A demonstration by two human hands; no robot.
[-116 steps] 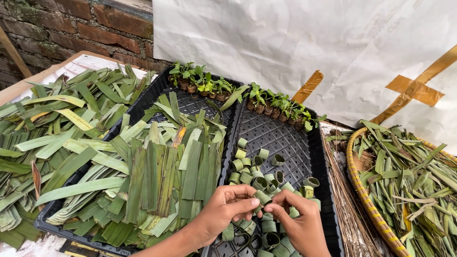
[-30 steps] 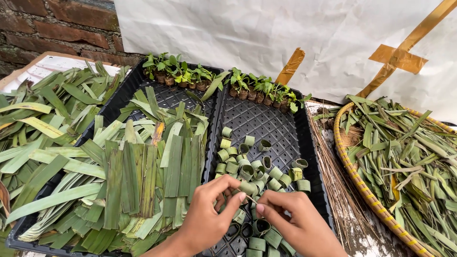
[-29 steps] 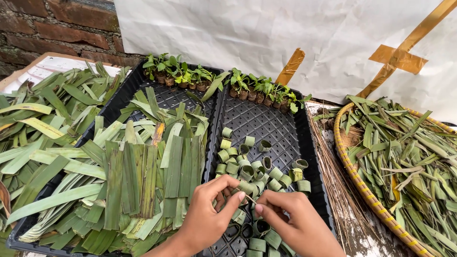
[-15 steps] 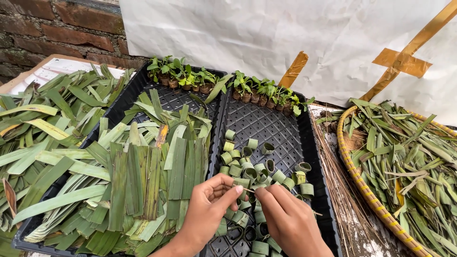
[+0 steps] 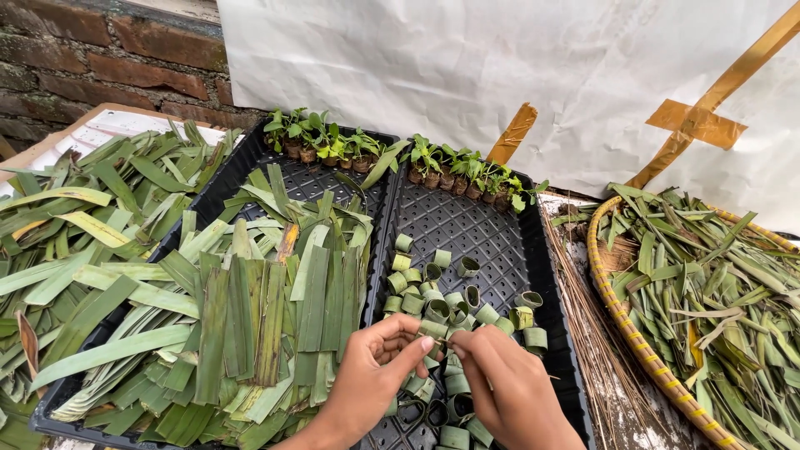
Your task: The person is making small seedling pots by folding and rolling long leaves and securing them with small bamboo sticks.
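My left hand (image 5: 372, 372) and my right hand (image 5: 508, 385) meet over the near part of a black plastic tray (image 5: 492, 242). Together they pinch a small rolled green leaf ring (image 5: 433, 330) between their fingertips. Around and under the hands lie several more leaf rings (image 5: 433, 292), some upright and some tipped over. A second black tray (image 5: 225, 183) to the left holds a stack of cut flat leaf strips (image 5: 275, 308) right beside my left hand.
Small seedlings in leaf pots (image 5: 392, 158) line the far edges of both trays. Loose long leaves (image 5: 75, 233) pile up at the left. A woven basket (image 5: 617, 308) with leaf scraps sits at the right, thin sticks (image 5: 583, 333) beside it. A white sheet (image 5: 500, 75) hangs behind.
Both hands have stayed together over the near part of the right tray, working a leaf ring between the fingertips. The camera view has shifted slightly.
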